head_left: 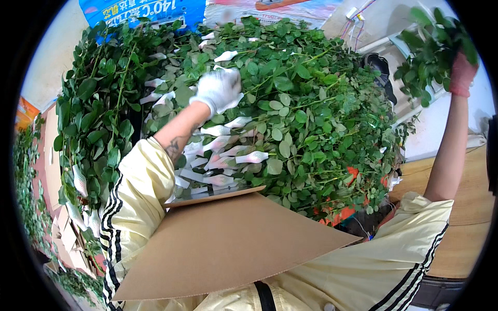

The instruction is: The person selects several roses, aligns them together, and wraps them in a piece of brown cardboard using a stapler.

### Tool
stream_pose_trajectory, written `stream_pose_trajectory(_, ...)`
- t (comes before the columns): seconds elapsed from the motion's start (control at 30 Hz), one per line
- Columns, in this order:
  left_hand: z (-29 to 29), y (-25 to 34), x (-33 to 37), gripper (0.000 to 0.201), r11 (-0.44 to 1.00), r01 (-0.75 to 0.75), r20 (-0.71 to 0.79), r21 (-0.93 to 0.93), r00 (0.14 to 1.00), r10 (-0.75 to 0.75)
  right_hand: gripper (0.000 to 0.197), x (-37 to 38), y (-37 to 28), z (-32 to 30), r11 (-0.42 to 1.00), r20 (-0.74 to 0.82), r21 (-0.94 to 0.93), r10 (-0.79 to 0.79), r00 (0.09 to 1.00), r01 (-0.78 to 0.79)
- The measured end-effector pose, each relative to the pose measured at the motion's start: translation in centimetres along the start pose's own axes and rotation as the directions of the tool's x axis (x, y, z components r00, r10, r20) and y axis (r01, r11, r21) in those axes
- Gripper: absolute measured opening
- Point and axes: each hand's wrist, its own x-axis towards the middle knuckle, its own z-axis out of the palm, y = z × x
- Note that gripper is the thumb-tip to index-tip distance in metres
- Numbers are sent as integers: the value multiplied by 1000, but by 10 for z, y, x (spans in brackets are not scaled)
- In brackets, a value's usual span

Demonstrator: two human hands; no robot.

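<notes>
My left hand [218, 90], in a white knitted glove, is closed over a pile of leafy rose stems [306, 114]. What its fingers hold is hidden, though a white tip shows at their lower edge. White mesh sleeves cover the flower heads, and one netted rose [252, 157] lies below that hand with several others. At the far right, my right hand [463, 72] is raised in a red-cuffed, dark glove. It grips a bunch of leafy stems [425, 57], whose leaves partly cover the fingers.
A brown cardboard sheet [233, 243] lies across my front, against the pile. More netted stems [98, 103] are heaped at the left. Blue printed packaging [145, 18] stands behind the pile. A pale metal frame [404, 46] and a wooden surface [446, 207] are at the right.
</notes>
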Motion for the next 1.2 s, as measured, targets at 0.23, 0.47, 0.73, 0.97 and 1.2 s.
stream_pose_trajectory(0.23, -55, -2, -42, 21, 996, -88, 251, -33, 963, 94, 58, -107, -210, 5, 829, 424, 395, -547, 722, 396)
stream_pose_trajectory(0.47, 20, -2, -79, 37, 971, -112, 332, -211, 926, 179, 52, -138, -250, 35, 825, 529, 425, -560, 638, 373)
stream_pose_trajectory(0.73, 9, 22, -39, 36, 983, -49, 463, -175, 877, 126, 50, -146, -265, 52, 831, 576, 479, -542, 612, 284)
stream_pose_trajectory(0.97, -62, 10, -30, 39, 423, 66, 269, -904, 858, 439, 55, -177, -273, 63, 664, 466, 746, -570, 677, 45)
stream_pose_trajectory(1.2, -56, 14, -53, 56, 341, 186, 301, -922, 897, 324, 51, -183, -272, 73, 802, 642, 586, -545, 539, 113)
